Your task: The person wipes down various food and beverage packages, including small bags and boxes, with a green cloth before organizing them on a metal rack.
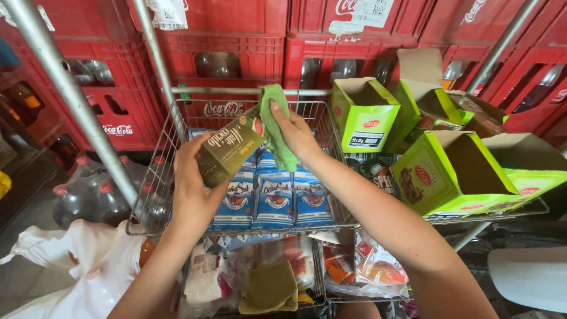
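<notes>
My left hand [190, 189] grips a dark olive-green packet [227, 150] from below, holding it tilted over a wire basket [155, 177]. My right hand [295, 133] presses a green cloth [276, 121] against the packet's upper right end. Under both hands, blue and white packets [273, 198] stand in a row inside the basket.
Open lime-green cardboard boxes [452, 171] sit on the shelf at the right. Red bottle crates [236, 41] are stacked behind the metal rack posts [71, 94]. Dark bottles [88, 198] stand at the left by a white bag [88, 266]. A lower basket holds bagged goods [266, 277].
</notes>
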